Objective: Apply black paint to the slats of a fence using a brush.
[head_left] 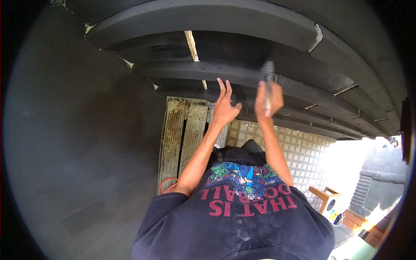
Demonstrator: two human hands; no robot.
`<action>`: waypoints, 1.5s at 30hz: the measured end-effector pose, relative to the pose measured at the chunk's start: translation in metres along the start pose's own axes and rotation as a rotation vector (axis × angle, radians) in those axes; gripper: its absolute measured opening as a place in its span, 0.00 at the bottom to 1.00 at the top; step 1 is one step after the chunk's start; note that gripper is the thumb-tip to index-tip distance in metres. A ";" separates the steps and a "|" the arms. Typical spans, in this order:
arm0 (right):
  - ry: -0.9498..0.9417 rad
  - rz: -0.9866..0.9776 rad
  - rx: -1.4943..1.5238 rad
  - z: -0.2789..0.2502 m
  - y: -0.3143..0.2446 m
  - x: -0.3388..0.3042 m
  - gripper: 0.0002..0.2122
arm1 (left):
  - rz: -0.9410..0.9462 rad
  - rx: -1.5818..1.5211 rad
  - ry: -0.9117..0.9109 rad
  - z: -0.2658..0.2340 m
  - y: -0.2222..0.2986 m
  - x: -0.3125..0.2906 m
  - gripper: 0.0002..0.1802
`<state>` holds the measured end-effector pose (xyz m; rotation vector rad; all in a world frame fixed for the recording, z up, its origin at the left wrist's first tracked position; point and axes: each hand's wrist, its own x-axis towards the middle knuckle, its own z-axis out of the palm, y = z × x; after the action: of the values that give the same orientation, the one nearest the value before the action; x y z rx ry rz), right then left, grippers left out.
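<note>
My right hand point(271, 100) is closed round a paintbrush point(268, 71), blurred by motion. Its dark head points up at the dark grey boards point(195, 17), which run across the upper part of the head view. Whether the bristles touch a board I cannot tell. To its left my left hand point(225, 106) is raised with its fingers apart and nothing in it. Its fingertips are close to the lower edge of a dark board point(190, 69); contact is unclear. Pale unpainted strips point(191, 45) show between some boards.
A dark grey wall point(78, 130) fills the left side. Weathered planks point(172, 134) lie below the boards, with a red cable point(164, 184) beside them. Tiled floor point(303, 149) stretches rightward to a wooden box with round holes point(329, 201) and a grey block wall point(381, 182).
</note>
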<state>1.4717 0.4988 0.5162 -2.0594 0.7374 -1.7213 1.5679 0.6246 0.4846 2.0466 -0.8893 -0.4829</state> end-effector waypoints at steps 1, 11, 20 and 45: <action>-0.074 -0.024 0.052 0.016 -0.008 -0.009 0.06 | 0.025 -0.003 0.017 0.003 -0.004 0.001 0.57; -0.557 -0.185 0.402 0.067 -0.062 -0.001 0.09 | 0.103 -0.045 -0.049 0.003 -0.027 0.005 0.40; -0.860 -0.366 0.294 0.074 -0.051 0.064 0.12 | 0.016 0.027 -0.066 -0.002 -0.022 0.001 0.50; -0.937 -0.269 -0.091 -0.035 0.002 0.127 0.12 | 0.075 0.101 0.029 -0.005 -0.014 -0.007 0.58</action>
<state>1.4527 0.4239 0.6229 -2.7306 0.2354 -0.6300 1.5726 0.6383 0.4763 2.0973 -0.9875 -0.3736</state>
